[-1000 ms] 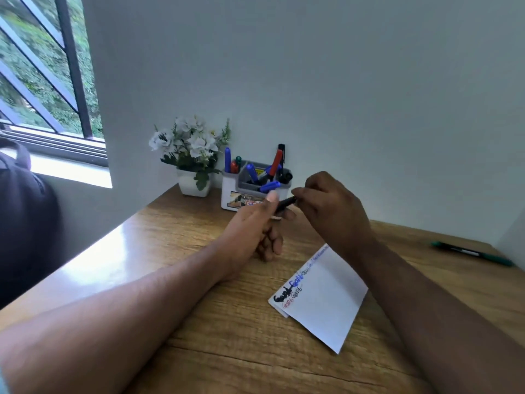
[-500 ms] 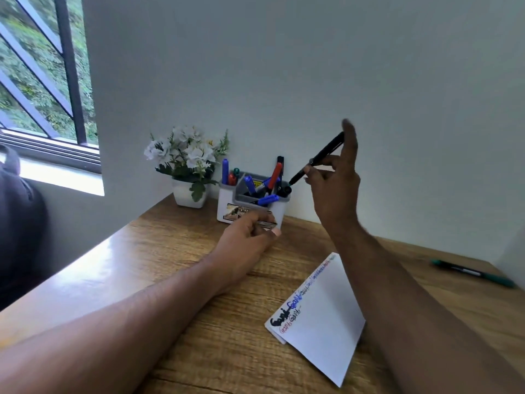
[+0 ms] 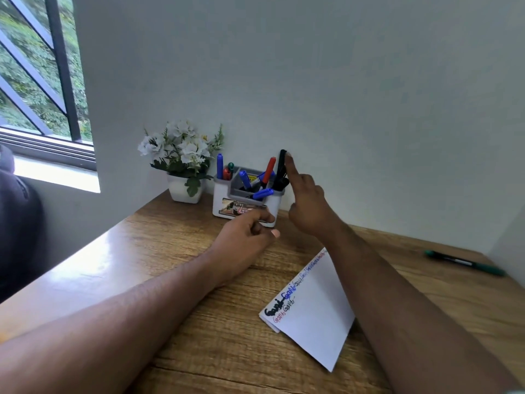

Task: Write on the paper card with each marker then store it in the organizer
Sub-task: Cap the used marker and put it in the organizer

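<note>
- Right hand (image 3: pixel 308 206): raised at the organizer (image 3: pixel 246 199), index finger straight up against the top of the black marker (image 3: pixel 281 169), other fingers loosely curled. Half a second ago we had this marker pinched aloft, well above the box; now it stands nearly upright in the compartment nearest this hand, its lower end inside. We judge it a steadying touch rather than a grip.
- Left hand (image 3: pixel 245 237): resting on the table (image 3: pixel 142 251) just in front of the organizer, thumb out, fingers partly curled; we see nothing held in it. A second ago it met the right hand at the marker (capping, we suppose); it has since dropped away.
- Organizer: white and grey, just beyond both hands, against the wall. Holds blue, red and black markers, some leaning.
- Paper card (image 3: pixel 309 311): flat on the table below the right forearm, lines of black, blue and red writing along its far edge.
- Green marker (image 3: pixel 466 263): lying well to the right of the right hand, apart from everything.
- Flower pot (image 3: pixel 184 191): left of the organizer.
- Reading: the black marker counts as stored; the green one looks to be the item outstanding.
</note>
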{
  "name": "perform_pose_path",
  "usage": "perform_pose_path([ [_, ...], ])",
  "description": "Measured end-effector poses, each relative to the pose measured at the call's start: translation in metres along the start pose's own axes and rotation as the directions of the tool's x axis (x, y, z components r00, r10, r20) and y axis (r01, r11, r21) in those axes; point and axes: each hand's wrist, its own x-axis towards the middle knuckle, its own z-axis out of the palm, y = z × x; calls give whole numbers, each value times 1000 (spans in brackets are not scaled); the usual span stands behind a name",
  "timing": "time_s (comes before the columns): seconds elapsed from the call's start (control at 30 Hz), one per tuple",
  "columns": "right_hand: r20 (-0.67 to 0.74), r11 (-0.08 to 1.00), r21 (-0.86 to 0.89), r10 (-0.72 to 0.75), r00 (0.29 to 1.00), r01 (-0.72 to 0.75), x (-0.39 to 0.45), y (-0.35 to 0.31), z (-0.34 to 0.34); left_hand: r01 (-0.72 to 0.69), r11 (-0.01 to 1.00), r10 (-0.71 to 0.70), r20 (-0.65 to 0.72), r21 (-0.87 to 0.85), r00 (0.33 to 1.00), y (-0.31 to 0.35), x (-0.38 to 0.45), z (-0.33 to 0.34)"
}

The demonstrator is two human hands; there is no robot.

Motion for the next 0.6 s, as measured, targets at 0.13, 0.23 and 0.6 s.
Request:
perform_pose_path([
  [0.13,-177,998,60,16,984,-5,-12,21,-3,-22,996,21,20,85,1000,3,-4,0],
  [0.23,-168,998,41,54,984,-47,-35,50,-17,-71,972,56,71,224,996,6,-7,1],
  [0.6,-181,938,-98,311,933,-332,-170,146,-107,-333,544,163,292,770,942,61,13,88],
])
